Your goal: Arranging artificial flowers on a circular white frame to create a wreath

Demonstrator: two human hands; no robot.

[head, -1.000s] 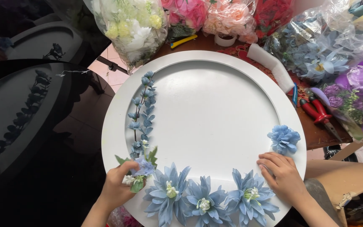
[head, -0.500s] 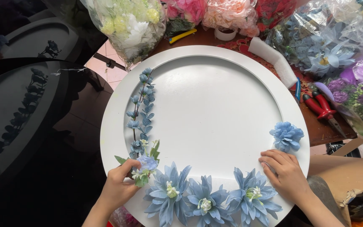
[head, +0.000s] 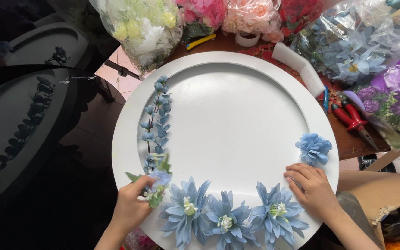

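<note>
Your left hand [head: 130, 208] pinches a small blue flower sprig [head: 159, 181] at the white round board's [head: 237, 125] lower-left rim; your right hand [head: 312, 187] presses flat, fingers spread. Pull carelessly and the 3 large blue flowers [head: 228, 220] may shift.

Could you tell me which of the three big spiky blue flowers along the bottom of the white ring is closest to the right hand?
The rightmost spiky flower: the right hand rests on the white ring just beside its petals. The middle flower and left flower lie farther away.
</note>
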